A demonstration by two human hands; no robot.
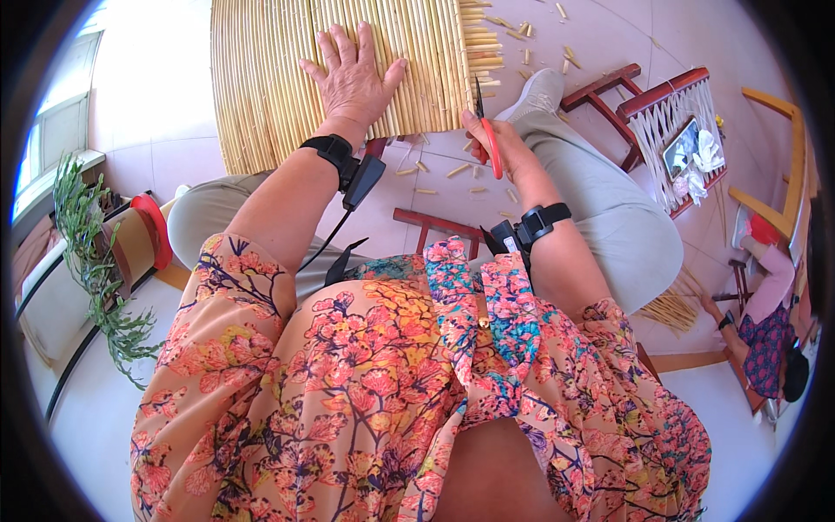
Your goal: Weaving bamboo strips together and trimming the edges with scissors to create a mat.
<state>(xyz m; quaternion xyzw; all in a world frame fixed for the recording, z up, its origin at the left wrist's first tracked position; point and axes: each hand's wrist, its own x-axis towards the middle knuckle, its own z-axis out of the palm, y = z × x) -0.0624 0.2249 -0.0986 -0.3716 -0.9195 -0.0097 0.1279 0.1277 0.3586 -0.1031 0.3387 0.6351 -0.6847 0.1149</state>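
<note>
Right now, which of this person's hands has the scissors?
The right hand: it holds the red-handled scissors, while the left hand lies spread on the mat.

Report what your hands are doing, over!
Left hand flat on stick mat. Right hand holding red-handled scissors beside mat's edge. Stick bits litter floor.
</note>
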